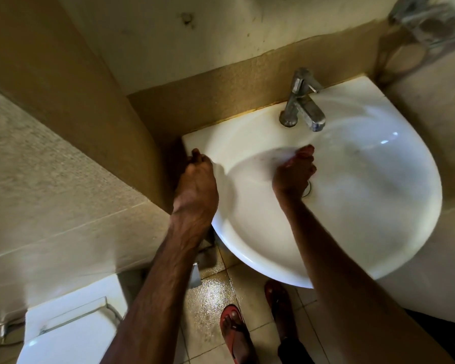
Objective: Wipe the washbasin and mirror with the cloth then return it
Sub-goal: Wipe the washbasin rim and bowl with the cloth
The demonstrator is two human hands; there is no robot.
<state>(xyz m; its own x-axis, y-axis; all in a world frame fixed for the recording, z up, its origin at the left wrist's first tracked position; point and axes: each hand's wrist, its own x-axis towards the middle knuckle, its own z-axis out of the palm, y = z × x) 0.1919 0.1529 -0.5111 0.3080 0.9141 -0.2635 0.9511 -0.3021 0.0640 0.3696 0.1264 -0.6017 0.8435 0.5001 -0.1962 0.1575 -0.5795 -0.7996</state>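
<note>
The white washbasin (373, 211) fills the middle and right of the head view, fixed to a tiled wall. My left hand (195, 185) grips its left rim, fingers curled over the edge. My right hand (294, 172) is down inside the bowl, just left of the drain (307, 189), with bent fingers pressed on the porcelain and blurred by motion. I see no cloth in either hand, though blur hides what lies under the right palm. The mirror is out of view.
A chrome tap (304, 101) stands at the back of the basin. A white toilet cistern (71, 324) sits at lower left. My feet in red sandals (234, 329) stand on wet floor tiles (213, 292). A metal holder (426, 22) hangs at upper right.
</note>
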